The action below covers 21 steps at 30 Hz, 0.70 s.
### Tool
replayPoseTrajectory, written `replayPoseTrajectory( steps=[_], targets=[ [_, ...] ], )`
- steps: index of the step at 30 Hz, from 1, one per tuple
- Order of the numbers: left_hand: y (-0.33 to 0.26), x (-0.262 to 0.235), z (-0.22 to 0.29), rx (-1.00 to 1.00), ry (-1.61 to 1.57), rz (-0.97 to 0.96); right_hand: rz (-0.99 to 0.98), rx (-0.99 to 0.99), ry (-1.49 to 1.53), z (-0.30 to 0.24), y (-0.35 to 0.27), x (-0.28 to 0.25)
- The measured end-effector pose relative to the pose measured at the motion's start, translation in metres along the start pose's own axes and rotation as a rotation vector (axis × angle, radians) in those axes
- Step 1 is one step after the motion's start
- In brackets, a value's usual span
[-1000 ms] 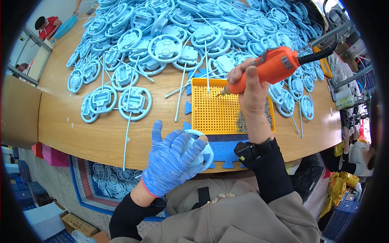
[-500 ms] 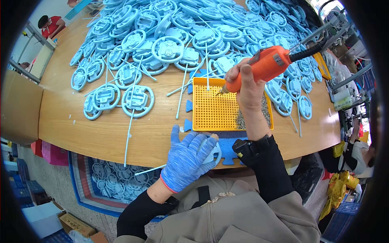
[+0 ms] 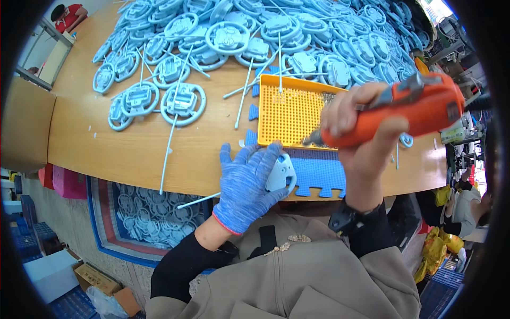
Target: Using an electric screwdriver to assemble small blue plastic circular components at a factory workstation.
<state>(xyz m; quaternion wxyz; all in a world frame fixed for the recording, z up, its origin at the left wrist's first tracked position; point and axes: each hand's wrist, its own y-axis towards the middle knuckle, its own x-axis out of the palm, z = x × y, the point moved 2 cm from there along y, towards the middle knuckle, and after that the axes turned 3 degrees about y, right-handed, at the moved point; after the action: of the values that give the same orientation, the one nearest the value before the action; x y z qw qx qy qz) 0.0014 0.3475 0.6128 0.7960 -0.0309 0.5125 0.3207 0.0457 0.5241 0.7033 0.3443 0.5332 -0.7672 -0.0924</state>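
The gloved left hand [image 3: 245, 183] hides most of the pale blue wheel part [image 3: 280, 173].

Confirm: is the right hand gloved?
No, the right hand is bare, gripping an orange power screwdriver; only the left hand wears a blue glove.

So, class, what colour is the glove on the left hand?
Blue knit with a red cuff edge; the glove shows best in the head view.
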Motion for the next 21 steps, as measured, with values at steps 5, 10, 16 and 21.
replayPoseTrajectory(
  steps=[5,10,16,21],
  targets=[
    [0.003,0.002,0.001,-0.045,-0.015,0.01,0.034,0.099,-0.042,0.013,-0.036,0.011],
    [0.006,0.002,0.004,-0.063,0.006,-0.034,0.002,0.128,-0.038,0.022,-0.04,0.01],
    [-0.001,-0.001,0.004,-0.012,0.004,-0.018,-0.059,0.176,-0.276,0.017,-0.044,0.021],
    [0.001,0.002,0.008,0.068,0.093,-0.073,-0.042,0.1,-0.402,0.034,-0.063,0.005]
  ],
)
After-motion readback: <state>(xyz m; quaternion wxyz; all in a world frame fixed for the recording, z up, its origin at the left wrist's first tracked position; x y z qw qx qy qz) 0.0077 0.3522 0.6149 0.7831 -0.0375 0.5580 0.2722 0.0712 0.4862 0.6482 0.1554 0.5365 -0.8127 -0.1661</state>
